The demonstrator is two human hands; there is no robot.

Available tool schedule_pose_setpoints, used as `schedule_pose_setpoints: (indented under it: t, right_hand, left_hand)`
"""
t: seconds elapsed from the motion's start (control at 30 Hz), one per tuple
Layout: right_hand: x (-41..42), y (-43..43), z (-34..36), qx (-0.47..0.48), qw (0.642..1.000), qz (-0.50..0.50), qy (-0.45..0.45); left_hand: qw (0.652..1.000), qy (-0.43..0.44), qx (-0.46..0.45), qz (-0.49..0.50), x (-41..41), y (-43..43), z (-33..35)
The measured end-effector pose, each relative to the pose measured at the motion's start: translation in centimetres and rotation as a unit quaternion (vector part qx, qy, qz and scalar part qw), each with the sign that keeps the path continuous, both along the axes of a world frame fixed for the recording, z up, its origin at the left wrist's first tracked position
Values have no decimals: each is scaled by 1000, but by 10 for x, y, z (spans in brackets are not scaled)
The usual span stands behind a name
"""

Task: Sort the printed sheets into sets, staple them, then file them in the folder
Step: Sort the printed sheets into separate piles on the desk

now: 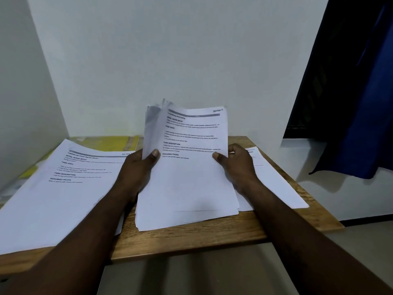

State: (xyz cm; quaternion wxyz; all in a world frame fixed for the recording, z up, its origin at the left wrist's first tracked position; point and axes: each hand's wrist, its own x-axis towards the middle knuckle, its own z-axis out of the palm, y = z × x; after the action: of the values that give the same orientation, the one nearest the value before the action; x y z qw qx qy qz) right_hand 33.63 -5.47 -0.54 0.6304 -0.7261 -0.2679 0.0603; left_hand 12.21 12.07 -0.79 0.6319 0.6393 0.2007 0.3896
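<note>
A stack of printed sheets [187, 167] is held over the middle of the wooden table [191, 237], its near end resting toward the front edge and its far end raised and bowed. Its left edge is gripped by the left hand [138, 169], thumb pressed on the top page and fingers hidden behind. Its right edge is pinched by the right hand [238, 165], thumb in front. The upper left corner is blurred, with pages fanned. One pile [63, 188] lies along the left edge, overlapping a yellow folder [110, 142] at the far left corner; another pile [274, 184] lies by the right edge. Sorting is judged to be the step in hand. Each heading should be read before a page is released, one sheet peeled off at a time, and the piles kept squared for stapling. No stapler is seen.
</note>
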Motion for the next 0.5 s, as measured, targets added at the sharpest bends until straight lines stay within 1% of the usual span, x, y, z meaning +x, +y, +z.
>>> schedule_pose_setpoints:
  t: [0.1, 0.2, 0.23, 0.27, 0.37, 0.43, 0.5]
  right_hand:
    - [10, -3, -3, -31, 999, -32, -20]
    - [20, -10, 1, 8, 998, -59, 5]
    - [25, -15, 5, 13, 997, -73, 1]
    - [32, -22, 10, -5, 995, -94, -15]
    - [59, -51, 25, -137, 975, -138, -106]
    - [79, -70, 29, -239, 950, -142, -143]
    - [94, -87, 25, -318, 920, -154, -169]
  left_hand:
    - [1000, 9, 13, 4, 1, 1, 0]
    - [1000, 4, 8, 19, 1, 4, 0]
    - [1000, 0, 4, 25, 1, 6, -1]
    - [1000, -4, 2, 31, 0, 7, -1]
    - [999, -11, -5, 46, -1, 11, -5]
    - [998, -18, -12, 65, -3, 13, -5]
    - [996, -25, -12, 86, -4, 15, -4]
